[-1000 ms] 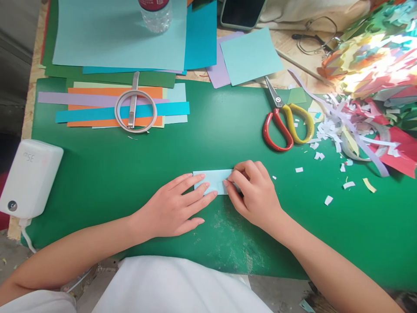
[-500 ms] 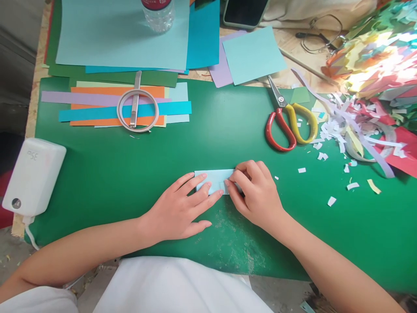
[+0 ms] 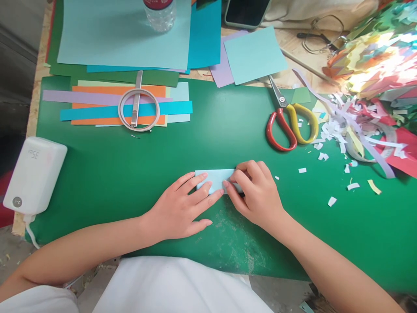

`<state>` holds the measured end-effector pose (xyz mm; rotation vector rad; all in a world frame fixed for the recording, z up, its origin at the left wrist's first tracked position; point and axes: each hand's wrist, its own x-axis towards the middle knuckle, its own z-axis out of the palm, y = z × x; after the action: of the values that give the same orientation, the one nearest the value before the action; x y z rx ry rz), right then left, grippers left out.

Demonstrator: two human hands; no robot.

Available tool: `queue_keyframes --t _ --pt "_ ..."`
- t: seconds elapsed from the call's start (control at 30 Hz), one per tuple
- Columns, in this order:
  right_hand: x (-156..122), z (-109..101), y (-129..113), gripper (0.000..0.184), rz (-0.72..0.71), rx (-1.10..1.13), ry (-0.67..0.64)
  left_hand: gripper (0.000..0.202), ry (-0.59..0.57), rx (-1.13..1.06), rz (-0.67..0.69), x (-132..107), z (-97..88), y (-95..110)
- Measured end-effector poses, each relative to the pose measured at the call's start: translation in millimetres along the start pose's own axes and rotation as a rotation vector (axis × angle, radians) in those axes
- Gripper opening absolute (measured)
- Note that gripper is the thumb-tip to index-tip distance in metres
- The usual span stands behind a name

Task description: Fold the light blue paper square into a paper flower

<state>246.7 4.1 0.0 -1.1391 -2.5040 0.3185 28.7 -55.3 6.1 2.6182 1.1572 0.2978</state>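
Green mat (image 3: 114, 165) before you; power bank (image 3: 35, 176) at its left edge, cable running off the near end; far left, a roll of tape (image 3: 121, 114) and a narrow metal tool (image 3: 136, 106) lie over a purple strip (image 3: 81, 97), a blue strip (image 3: 177, 107) and an orange sheet (image 3: 154, 92), so those are partly covered; beyond them a bottle (image 3: 160, 18) stands on a large pale sheet (image 3: 107, 37); scissors (image 3: 282, 101) lie past your right hand (image 3: 257, 191), blades away from you, tips by a pale card (image 3: 256, 55); to their right, a heap of paper scraps (image 3: 332, 128), with loose bits strewn nearer you; the light blue paper (image 3: 215, 177) lies on the mat between your hands, long axis left to right, crosswise to your body; its left short edge shows, its right end is hidden by your right hand; your left hand (image 3: 184, 208) is spread, palm down, fingertips resting on the left part, thumb apart over the mat; your right hand is half curled, thumb and forefinger tips close together at the right part; whether they pinch the paper or only press it, you cannot tell.
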Motion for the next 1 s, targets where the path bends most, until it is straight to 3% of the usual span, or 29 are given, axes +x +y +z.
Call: queue_keyframes --t 1.0 --pt "-1.1 -0.4 0.5 0.017 -0.01 -0.015 -0.009 0.056 0.002 0.003 0.008 0.4 -2.7 -0.9"
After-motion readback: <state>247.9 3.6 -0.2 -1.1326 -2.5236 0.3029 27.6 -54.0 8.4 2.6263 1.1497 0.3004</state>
